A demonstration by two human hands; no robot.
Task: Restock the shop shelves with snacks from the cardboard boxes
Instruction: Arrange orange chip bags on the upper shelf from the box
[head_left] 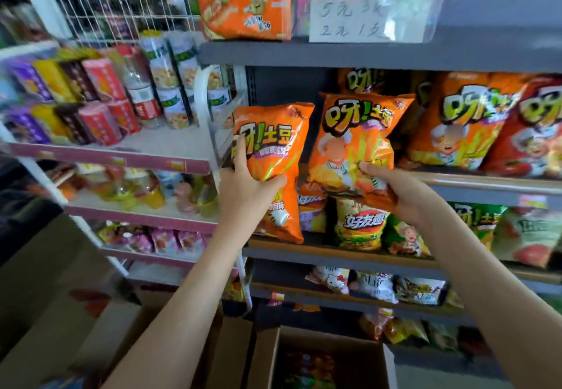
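Head view: 2 orange snack bags are held up in front of the grey shelf [492, 186], at its left end. The left hand [243, 189] grips the first orange bag [273, 145] around its middle, with the thumb across the front and the fingers [240, 151] curled round the left edge. This bag hangs tilted, and its bottom end overlaps the tier below. The right hand [407, 198] clamps the second orange bag [355, 136] at its lower right corner, thumb on the front and the other fingers hidden behind. This bag stands upright just beside the first. I cannot tell whether it touches the shelf board. A row of matching bags [459, 124] stands on the same shelf to the right. An open cardboard box [264, 358] sits on the floor below, between the forearms. To the left, a white rack [170, 142] carries rows of tubs [100, 121]. A handwritten price note [349, 20] hangs above.
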